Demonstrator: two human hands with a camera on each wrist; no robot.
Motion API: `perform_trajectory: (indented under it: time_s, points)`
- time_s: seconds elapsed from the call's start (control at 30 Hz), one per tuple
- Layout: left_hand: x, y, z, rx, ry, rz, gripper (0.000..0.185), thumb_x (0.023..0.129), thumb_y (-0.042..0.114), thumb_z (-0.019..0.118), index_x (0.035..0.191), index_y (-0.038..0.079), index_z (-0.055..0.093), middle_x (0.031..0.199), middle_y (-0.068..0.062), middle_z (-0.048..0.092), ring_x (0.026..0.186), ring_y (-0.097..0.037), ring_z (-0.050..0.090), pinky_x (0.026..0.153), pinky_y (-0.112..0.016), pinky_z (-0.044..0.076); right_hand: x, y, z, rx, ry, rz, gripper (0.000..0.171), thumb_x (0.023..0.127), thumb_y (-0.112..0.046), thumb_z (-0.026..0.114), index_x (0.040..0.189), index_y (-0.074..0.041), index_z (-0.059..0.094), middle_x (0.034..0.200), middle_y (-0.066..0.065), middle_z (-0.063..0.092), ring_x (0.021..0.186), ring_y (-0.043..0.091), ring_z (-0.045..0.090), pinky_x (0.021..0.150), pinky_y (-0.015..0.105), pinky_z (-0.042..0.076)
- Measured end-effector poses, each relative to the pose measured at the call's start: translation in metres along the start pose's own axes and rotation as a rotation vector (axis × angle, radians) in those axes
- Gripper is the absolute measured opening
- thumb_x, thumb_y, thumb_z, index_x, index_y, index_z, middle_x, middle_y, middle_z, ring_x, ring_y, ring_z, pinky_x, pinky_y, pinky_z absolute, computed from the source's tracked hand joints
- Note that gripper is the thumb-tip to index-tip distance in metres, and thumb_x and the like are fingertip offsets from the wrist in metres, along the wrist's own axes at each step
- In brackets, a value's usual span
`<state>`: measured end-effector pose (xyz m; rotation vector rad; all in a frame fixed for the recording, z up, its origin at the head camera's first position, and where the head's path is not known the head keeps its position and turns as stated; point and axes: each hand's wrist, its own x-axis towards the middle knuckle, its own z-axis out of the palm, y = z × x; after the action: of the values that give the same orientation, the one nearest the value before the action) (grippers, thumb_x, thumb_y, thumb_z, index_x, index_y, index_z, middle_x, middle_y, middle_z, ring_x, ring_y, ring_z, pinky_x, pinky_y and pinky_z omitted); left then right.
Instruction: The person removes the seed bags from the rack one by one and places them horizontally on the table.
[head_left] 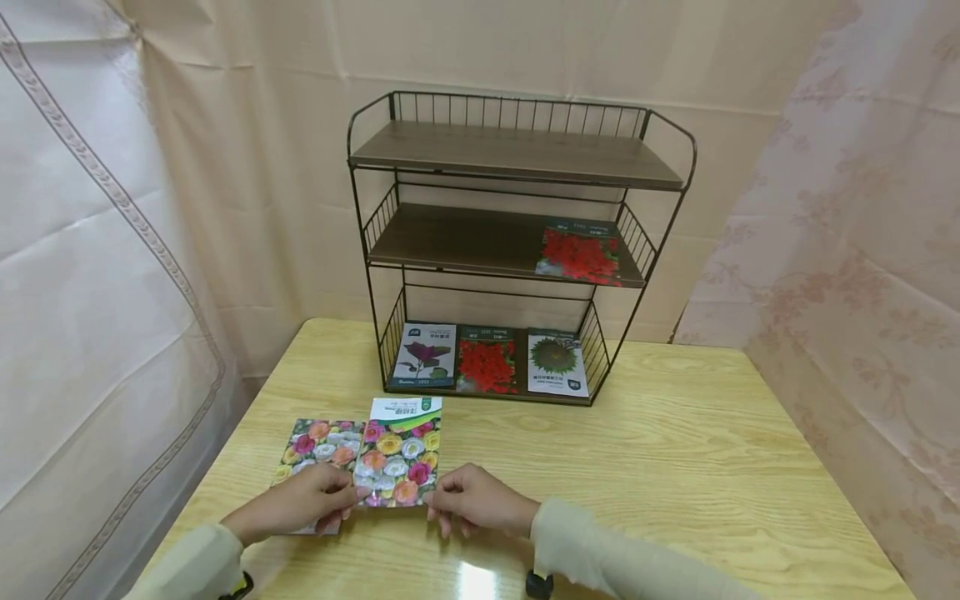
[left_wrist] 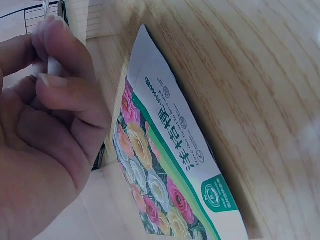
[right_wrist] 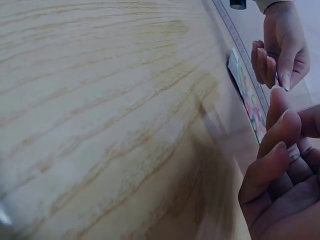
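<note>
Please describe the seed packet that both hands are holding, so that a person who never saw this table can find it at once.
On the wooden table, before the wire shelf rack, two flowered packets lie near the front edge. The held packet is the right one, between the left hand and right hand. Only it shows a white and green top band.

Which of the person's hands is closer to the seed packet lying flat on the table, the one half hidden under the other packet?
Left. The left hand rests right over the flat packet, covering its near edge. The right hand is further off, at the raised packet and its right corner.
</note>
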<state>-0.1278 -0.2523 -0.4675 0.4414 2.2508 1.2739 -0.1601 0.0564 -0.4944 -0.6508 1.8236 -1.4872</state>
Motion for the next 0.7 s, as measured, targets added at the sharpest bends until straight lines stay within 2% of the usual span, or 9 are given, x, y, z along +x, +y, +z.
perform_trajectory:
  time_s: [0.07, 0.17, 0.3, 0.57, 0.7]
  points:
    - [-0.001, -0.001, 0.001, 0.011, -0.005, -0.002, 0.047, 0.107, 0.035, 0.056, 0.08, -0.002, 0.065, 0.062, -0.008, 0.062, 0.05, -0.01, 0.05, 0.05, -0.027, 0.048, 0.0, 0.001, 0.001, 0.005, -0.008, 0.006, 0.035, 0.106, -0.025, 0.061, 0.092, 0.005, 0.072, 0.064, 0.003, 0.066, 0.043, 0.008, 0.042, 0.041, 0.021, 0.033]
    - [-0.002, -0.002, 0.002, 0.018, -0.02, -0.005, 0.047, 0.108, 0.034, 0.056, 0.078, -0.001, 0.065, 0.061, -0.002, 0.061, 0.048, -0.008, 0.045, 0.045, -0.022, 0.041, 0.0, 0.002, 0.004, 0.015, -0.009, 0.012, 0.035, 0.106, -0.025, 0.061, 0.091, 0.005, 0.072, 0.064, 0.003, 0.066, 0.043, 0.008, 0.042, 0.04, 0.021, 0.033]
    - [-0.003, -0.002, 0.001, 0.042, -0.043, -0.001, 0.047, 0.108, 0.033, 0.055, 0.077, 0.0, 0.065, 0.061, 0.002, 0.059, 0.047, -0.006, 0.037, 0.044, -0.019, 0.031, 0.001, 0.005, 0.006, 0.024, -0.011, 0.027, 0.034, 0.105, -0.025, 0.062, 0.09, 0.003, 0.073, 0.064, 0.004, 0.066, 0.042, 0.008, 0.043, 0.04, 0.021, 0.034]
    - [-0.004, -0.003, 0.003, 0.108, -0.032, -0.021, 0.044, 0.108, 0.035, 0.056, 0.075, 0.009, 0.066, 0.062, 0.004, 0.06, 0.05, -0.006, 0.038, 0.047, -0.022, 0.032, 0.002, 0.009, 0.011, -0.002, -0.009, 0.073, 0.033, 0.105, -0.025, 0.062, 0.088, 0.001, 0.074, 0.063, 0.003, 0.067, 0.042, 0.008, 0.045, 0.04, 0.02, 0.036]
    - [-0.006, -0.005, 0.005, 0.095, -0.045, -0.011, 0.044, 0.108, 0.033, 0.055, 0.075, 0.007, 0.066, 0.062, 0.003, 0.061, 0.049, -0.005, 0.035, 0.047, -0.021, 0.031, 0.001, 0.009, 0.013, -0.004, -0.016, 0.09, 0.033, 0.104, -0.025, 0.063, 0.087, 0.0, 0.074, 0.063, 0.003, 0.067, 0.042, 0.008, 0.045, 0.04, 0.02, 0.037]
